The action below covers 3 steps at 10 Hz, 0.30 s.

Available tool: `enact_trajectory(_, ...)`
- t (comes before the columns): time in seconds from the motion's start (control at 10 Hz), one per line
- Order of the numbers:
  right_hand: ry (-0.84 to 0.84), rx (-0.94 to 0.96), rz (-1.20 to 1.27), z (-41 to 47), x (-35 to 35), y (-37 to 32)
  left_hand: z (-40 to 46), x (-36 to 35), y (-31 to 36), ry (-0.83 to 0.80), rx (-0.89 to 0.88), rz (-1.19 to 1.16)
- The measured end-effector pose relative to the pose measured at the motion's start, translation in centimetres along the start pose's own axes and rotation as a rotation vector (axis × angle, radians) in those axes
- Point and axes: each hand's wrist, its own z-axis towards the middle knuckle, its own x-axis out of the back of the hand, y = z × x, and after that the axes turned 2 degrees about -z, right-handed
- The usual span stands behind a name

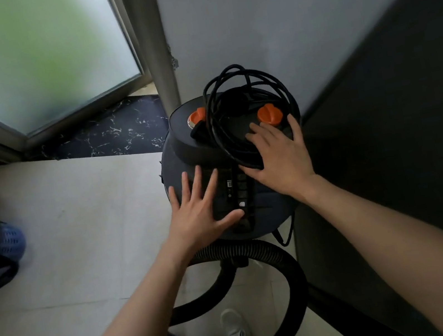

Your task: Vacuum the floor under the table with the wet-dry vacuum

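Observation:
The wet-dry vacuum (184, 147) is a dark round drum with two orange knobs (269, 114) on its lid. It stands on the floor in a corner. A black power cord (230, 90) lies coiled on the lid. My left hand (201, 209) is spread flat with straight fingers over the drum's front. My right hand (282, 151) rests on the lid's right side, fingers straight, beside the cord and just below one orange knob. A black ribbed hose (258, 252) loops from the drum's base across the floor towards me.
A frosted glass door (29, 62) in a metal frame stands at the left, with a dark marble threshold (120, 129). A grey wall and a dark panel (412, 121) close in the right side. Another person's blue shoe (9, 238) is at far left. My white shoe (235, 329) stands inside the hose loop.

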Motion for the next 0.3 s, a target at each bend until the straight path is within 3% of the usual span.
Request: enact_trajectory(0.3, -0.1, -0.08, 0.112, -1.6, 0.2, -1.5, -0.2, 0.5, -0.5, -0.12, -0.001, 0.067)
